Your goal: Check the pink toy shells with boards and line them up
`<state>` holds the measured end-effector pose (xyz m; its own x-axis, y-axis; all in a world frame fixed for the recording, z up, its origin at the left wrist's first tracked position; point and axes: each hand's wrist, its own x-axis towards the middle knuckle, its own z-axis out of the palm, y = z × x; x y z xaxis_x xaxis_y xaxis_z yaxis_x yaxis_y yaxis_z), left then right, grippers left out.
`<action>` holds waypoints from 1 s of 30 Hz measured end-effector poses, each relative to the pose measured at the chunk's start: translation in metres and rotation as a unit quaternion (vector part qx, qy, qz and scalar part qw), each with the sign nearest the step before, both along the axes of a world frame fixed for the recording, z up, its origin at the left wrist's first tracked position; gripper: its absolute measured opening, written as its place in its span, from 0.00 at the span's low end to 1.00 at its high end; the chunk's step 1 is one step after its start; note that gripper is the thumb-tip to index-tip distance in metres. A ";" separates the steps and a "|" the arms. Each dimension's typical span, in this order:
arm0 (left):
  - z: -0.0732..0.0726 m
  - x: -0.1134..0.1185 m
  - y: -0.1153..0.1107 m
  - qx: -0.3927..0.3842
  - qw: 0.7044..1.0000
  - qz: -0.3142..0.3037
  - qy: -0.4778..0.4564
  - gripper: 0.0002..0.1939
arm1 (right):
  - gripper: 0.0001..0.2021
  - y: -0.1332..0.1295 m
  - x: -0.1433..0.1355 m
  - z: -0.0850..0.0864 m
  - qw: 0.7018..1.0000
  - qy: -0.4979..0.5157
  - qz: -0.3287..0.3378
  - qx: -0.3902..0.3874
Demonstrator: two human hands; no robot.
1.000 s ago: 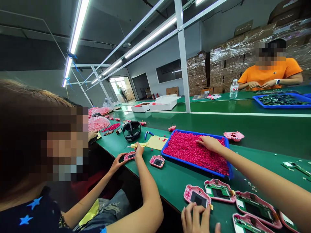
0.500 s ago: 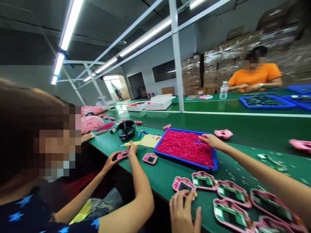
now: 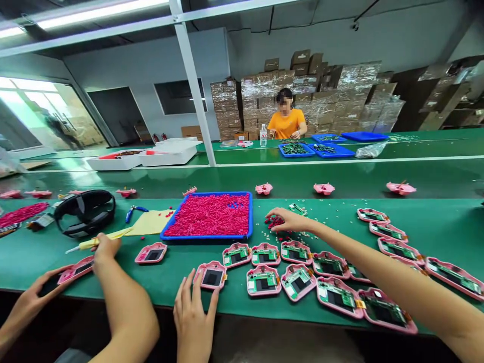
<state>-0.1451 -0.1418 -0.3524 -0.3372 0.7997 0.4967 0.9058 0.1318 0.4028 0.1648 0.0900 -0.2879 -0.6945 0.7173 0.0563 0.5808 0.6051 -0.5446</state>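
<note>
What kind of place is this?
Most likely a factory assembly line: long green benches, rows of pink cases with circuit boards inside, a blue tray of small pink parts, and wrapped cartons stacked behind.

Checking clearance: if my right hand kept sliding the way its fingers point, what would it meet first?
Probably the blue tray of pink parts: the right hand, over loose pink bits, points left toward its wall, though depth is unclear.
</note>
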 end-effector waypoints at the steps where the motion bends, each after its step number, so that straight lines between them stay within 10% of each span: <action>1: -0.003 0.004 -0.001 -0.008 1.000 -0.007 0.008 0.28 | 0.18 -0.001 0.001 0.002 1.000 -0.001 0.003 0.001; 10: 0.006 -0.025 0.014 -0.122 0.989 -0.043 -0.068 0.31 | 0.22 0.000 0.015 0.000 0.998 0.004 -0.049 0.033; 17: -0.003 -0.025 0.008 -0.023 0.996 -0.081 -0.033 0.34 | 0.10 -0.004 0.019 -0.008 0.994 0.010 -0.086 0.063; 30: 0.006 -0.049 0.017 -0.084 0.985 -0.131 -0.081 0.33 | 0.11 -0.013 0.021 -0.017 0.981 0.080 -0.172 0.024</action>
<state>-0.1946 -0.1244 -0.3460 -0.1733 0.9358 0.3069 0.8430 -0.0202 0.5375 0.1853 0.0771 -0.3048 -0.3907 0.9017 0.1854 0.6644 0.4156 -0.6212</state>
